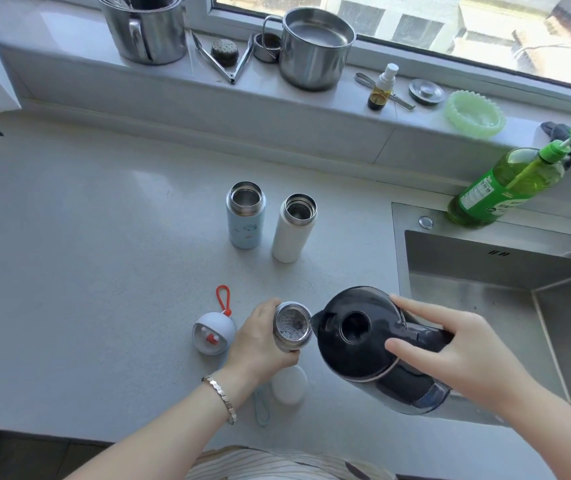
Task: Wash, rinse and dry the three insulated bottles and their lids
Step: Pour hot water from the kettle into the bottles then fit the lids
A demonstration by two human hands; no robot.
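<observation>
Round pale-blue lid (213,332) with a red loop lies just left of the left hand (259,341), whose fingers are curled tight round an open steel bottle (292,327). A white lid (289,384) sits below that thumb, by the wrist. The pale-blue bottle (246,216) and white bottle (294,228) stand lidless, well beyond the fingertips. The black kettle (363,337) has its spout right at the steel bottle's rim, and the right hand (450,351) has thumb and fingers clamped on its handle.

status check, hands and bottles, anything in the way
Left hand grips steel bottle. Right hand holds black kettle, spout at its mouth. Blue bottle, white bottle open behind. Round lid, white lid by left hand, not blocking.
</observation>
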